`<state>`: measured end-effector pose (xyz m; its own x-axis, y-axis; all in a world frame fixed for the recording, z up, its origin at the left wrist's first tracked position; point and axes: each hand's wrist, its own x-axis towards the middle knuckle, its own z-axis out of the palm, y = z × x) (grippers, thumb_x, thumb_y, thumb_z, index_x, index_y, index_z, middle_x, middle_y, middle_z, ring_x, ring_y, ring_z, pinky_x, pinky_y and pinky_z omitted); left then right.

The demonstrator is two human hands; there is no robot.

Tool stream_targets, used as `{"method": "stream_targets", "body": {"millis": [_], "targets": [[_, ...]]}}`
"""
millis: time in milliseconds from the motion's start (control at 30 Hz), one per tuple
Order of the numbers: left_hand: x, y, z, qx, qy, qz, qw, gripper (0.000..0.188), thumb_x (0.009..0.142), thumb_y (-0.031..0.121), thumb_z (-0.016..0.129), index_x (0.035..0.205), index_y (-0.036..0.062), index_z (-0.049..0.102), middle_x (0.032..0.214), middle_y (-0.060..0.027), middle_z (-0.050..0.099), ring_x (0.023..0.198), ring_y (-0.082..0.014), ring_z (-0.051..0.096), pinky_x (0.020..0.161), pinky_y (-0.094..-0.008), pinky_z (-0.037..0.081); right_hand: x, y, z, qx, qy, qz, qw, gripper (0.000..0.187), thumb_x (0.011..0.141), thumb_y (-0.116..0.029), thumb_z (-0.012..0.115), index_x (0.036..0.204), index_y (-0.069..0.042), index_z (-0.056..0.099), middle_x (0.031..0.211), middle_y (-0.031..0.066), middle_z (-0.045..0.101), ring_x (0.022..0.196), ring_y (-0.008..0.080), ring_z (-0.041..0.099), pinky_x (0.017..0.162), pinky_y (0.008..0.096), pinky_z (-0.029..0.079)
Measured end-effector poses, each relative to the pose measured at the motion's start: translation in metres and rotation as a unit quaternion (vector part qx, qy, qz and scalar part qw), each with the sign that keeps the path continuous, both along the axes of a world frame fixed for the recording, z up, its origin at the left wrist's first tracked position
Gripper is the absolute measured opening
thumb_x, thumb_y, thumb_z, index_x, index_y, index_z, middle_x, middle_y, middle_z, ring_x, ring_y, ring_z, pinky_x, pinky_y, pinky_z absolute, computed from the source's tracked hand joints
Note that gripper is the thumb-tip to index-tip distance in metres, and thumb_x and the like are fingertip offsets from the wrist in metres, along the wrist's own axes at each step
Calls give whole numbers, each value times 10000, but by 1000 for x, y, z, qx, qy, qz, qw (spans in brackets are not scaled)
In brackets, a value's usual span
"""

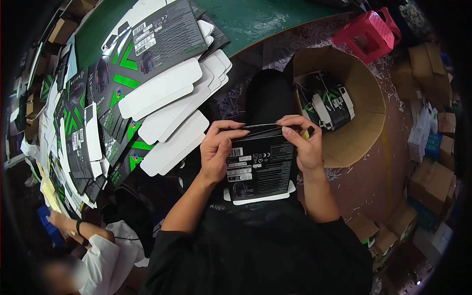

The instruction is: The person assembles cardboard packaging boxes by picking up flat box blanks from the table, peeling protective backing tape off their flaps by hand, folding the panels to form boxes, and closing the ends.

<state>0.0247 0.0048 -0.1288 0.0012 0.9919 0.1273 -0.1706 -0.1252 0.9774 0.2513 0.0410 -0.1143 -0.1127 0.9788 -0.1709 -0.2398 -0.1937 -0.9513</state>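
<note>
Over my lap I hold a black printed carton (pixel 260 169) with a barcode and white end flaps at its near edge. My left hand (pixel 220 150) pinches its far left corner, thumb bent and fingers along the top edge. At the far right corner, my right hand (pixel 303 142) grips the same edge between thumb and fingers. The carton's far end shows a dark narrow gap between the two hands. Left of it, flat black and green cartons (pixel 172 37) with white flaps lie fanned in a pile on the table.
The green table (pixel 265 22) spans the top. A round cardboard drum (pixel 364 137) at my right holds several black cartons. Beyond it stands a pink stool (pixel 366 37) among paper shreds. Brown boxes (pixel 430 182) line the right. At lower left, another person's hand (pixel 59 221) touches more cartons.
</note>
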Motion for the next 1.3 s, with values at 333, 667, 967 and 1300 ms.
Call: {"method": "stream_targets", "body": {"millis": [333, 667, 967, 1300], "targets": [[4, -1, -13, 52, 26, 61, 996, 137, 911, 108, 688, 981, -9, 703, 1065, -137, 599, 1077, -270, 603, 983, -397, 466, 15, 1, 4, 103, -33, 88, 990, 141, 897, -69, 743, 991, 36, 748, 1066, 154, 739, 1059, 232, 675, 970, 354, 495], [6, -6, -5, 22, 83, 74, 994, 260, 821, 52, 774, 1052, -8, 672, 1035, -123, 601, 1033, -257, 598, 975, -416, 472, 18, -7, -1, 146, -103, 87, 980, 156, 850, -52, 783, 985, 21, 756, 1045, 149, 747, 991, 227, 703, 912, 328, 526], [-2, -10, -27, 53, 37, 22, 998, 349, 856, 13, 741, 1168, -5, 585, 1064, -133, 611, 1148, -307, 598, 1077, -430, 414, 19, -12, -14, 205, -133, 67, 967, 182, 884, -126, 766, 973, 33, 755, 1022, 163, 749, 954, 238, 720, 861, 323, 554], [10, -32, 2, -9, 100, 12, 995, 590, 845, 87, 758, 1363, 11, 486, 1466, -211, 420, 1373, -304, 431, 1133, -404, 338, 12, -20, -28, 174, -94, -93, 976, 137, 932, -89, 713, 853, 22, 718, 947, 146, 738, 832, 201, 681, 771, 307, 535]]}}
